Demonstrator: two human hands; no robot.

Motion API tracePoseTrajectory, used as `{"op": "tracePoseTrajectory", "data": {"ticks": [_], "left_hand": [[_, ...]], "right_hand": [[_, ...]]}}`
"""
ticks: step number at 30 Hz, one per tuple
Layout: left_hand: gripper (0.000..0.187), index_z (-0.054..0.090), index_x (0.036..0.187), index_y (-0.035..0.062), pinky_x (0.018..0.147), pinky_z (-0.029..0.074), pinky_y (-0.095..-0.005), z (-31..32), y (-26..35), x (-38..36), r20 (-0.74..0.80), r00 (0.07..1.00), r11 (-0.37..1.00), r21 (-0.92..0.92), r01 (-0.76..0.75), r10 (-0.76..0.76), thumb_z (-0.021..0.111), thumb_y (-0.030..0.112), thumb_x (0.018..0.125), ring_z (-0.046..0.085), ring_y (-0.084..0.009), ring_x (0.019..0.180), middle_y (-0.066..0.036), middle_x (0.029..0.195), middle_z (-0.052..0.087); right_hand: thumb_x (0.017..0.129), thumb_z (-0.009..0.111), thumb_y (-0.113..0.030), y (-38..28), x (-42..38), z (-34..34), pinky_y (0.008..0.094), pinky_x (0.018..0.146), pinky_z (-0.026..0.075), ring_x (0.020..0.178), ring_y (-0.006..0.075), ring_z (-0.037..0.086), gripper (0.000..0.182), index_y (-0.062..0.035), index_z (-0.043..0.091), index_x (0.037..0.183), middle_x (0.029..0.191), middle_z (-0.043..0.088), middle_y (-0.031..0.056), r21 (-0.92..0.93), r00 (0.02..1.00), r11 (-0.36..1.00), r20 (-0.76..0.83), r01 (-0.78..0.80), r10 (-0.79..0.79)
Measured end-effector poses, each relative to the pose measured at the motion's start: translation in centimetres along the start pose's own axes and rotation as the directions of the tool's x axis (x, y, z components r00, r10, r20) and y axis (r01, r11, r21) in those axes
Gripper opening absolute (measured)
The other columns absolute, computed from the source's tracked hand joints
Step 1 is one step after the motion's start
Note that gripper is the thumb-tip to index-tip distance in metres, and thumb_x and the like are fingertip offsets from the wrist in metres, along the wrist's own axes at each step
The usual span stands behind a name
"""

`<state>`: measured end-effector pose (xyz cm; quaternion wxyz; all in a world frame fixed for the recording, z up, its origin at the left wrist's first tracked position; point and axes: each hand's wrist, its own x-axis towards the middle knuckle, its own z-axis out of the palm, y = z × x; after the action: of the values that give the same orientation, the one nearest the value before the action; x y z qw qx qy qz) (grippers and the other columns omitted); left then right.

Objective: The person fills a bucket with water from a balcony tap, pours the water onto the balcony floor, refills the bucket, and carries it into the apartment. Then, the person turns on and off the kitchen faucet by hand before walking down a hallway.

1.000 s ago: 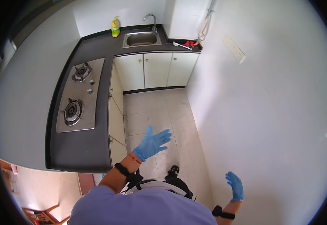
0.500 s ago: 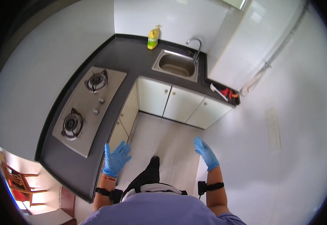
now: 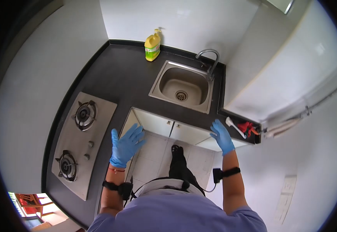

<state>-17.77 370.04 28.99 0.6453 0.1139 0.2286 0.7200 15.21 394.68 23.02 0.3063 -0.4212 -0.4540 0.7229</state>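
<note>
Both my hands wear blue gloves and hold nothing. My left hand (image 3: 126,147) is open with its fingers spread, in the air near the counter's inner edge, right of the gas stove (image 3: 93,145). Over by the right end of the counter, my right hand (image 3: 222,138) is also open, its fingers extended forward. Nearest to it lie a white-handled brush (image 3: 235,127) and a red bundle (image 3: 247,129) whose kind I cannot make out. Ahead, between and beyond the hands, a steel sink (image 3: 155,90) is set into the dark counter (image 3: 131,67).
A yellow pump bottle (image 3: 152,47) stands at the back, left of the sink. The curved faucet (image 3: 213,62) rises at the sink's back right corner. White cabinet doors (image 3: 155,124) run below the counter. A white wall (image 3: 261,174) bounds the right side.
I have stepped forward, so the sink and bottle appear closer and larger. Both hands have moved forward with me and stay open. More of the sink's inside shows, with its drain.
</note>
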Motion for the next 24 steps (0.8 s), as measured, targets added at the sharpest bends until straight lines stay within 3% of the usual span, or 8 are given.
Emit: {"op": "tracePoseTrajectory", "data": {"ticks": [4,7,9,17,19,20,22,24], "left_hand": [[0.083,0.024,0.128,0.0031,0.097,0.022,-0.0410,-1.2,0.2,4.8,-0.178,0.981,0.997,0.005,-0.082,0.082,0.024,0.067,0.075,0.028,-0.0276,0.119,-0.013,0.130,0.029],[0.082,0.024,0.129,0.0037,0.097,0.024,-0.0398,-0.9,1.4,7.0,-0.257,0.961,0.994,0.043,-0.099,0.106,0.025,0.067,0.076,0.031,-0.0261,0.118,-0.012,0.130,0.031],[0.083,0.025,0.128,0.0039,0.096,0.025,-0.0394,-0.8,2.5,7.9,-0.327,0.930,0.980,0.156,-0.123,0.169,0.025,0.067,0.075,0.033,-0.0253,0.117,-0.012,0.130,0.031],[0.080,0.027,0.128,0.0049,0.096,0.027,-0.0392,-2.8,5.7,9.9,-0.398,0.899,0.983,0.102,-0.154,0.182,0.026,0.066,0.076,0.034,-0.0239,0.116,-0.010,0.130,0.031],[0.080,0.027,0.128,0.0046,0.096,0.026,-0.0388,-3.1,6.3,10.6,-0.455,0.874,0.983,0.129,-0.128,0.173,0.026,0.065,0.076,0.034,-0.0240,0.116,-0.011,0.130,0.031],[0.080,0.027,0.128,0.0046,0.096,0.026,-0.0388,-2.9,6.6,11.1,-0.459,0.871,0.983,0.131,-0.128,0.175,0.026,0.065,0.076,0.034,-0.0240,0.116,-0.011,0.130,0.031],[0.079,0.028,0.128,0.0045,0.097,0.025,-0.0379,-2.3,7.4,12.0,-0.452,0.873,0.978,0.180,-0.109,0.180,0.026,0.065,0.076,0.034,-0.0240,0.116,-0.011,0.130,0.031],[0.079,0.028,0.127,0.0044,0.097,0.025,-0.0375,-2.3,7.8,12.4,-0.456,0.873,0.977,0.191,-0.093,0.173,0.027,0.065,0.077,0.034,-0.0241,0.116,-0.011,0.130,0.031]], "right_hand": [[0.078,0.052,-0.035,-4.3,16.1,-1.3,0.0397,0.091,0.030,0.116,0.0256,0.032,0.065,-0.0062,0.022,0.129,0.125,0.035,0.0100,0.130,0.995,0.991,-0.101,0.008,0.005],[0.077,0.052,-0.030,-4.6,29.3,-4.4,0.0344,0.088,0.033,0.112,0.0227,0.038,0.063,-0.0019,0.026,0.127,0.118,0.043,0.0112,-0.104,0.981,0.994,-0.196,-0.024,0.003],[0.075,0.054,-0.028,-4.9,35.5,-4.9,0.0331,0.085,0.036,0.107,0.0224,0.044,0.054,-0.0004,0.038,0.119,0.114,0.048,0.0121,-0.574,0.907,0.818,-0.323,0.040,-0.271],[0.074,0.050,-0.021,-3.7,40.5,-1.8,0.0410,0.072,0.042,0.086,0.0363,0.052,0.026,-0.0016,0.055,0.090,0.093,0.054,0.0218,-0.792,0.719,0.600,-0.481,-0.111,-0.502],[0.075,0.050,-0.016,-3.6,40.3,-1.1,0.0395,0.074,0.043,0.090,0.0322,0.054,0.025,-0.0018,0.055,0.095,0.095,0.056,0.0192,-0.982,0.861,0.158,-0.172,-0.108,-0.479],[0.075,0.050,-0.016,-3.2,41.1,-1.1,0.0395,0.074,0.043,0.090,0.0322,0.054,0.025,-0.0018,0.055,0.095,0.095,0.056,0.0192,-0.982,0.863,0.160,-0.170,-0.106,-0.475],[0.076,0.051,-0.015,-1.4,42.2,-0.9,0.0375,0.077,0.043,0.095,0.0312,0.053,0.030,0.0002,0.053,0.101,0.099,0.056,0.0177,-0.863,0.984,-0.505,0.076,-0.014,-0.158],[0.076,0.051,-0.014,4.7,45.8,-3.5,0.0376,0.077,0.044,0.093,0.0320,0.053,0.035,0.0026,0.048,0.107,0.099,0.056,0.0176,-0.894,0.949,-0.437,0.048,-0.098,-0.311]]}}
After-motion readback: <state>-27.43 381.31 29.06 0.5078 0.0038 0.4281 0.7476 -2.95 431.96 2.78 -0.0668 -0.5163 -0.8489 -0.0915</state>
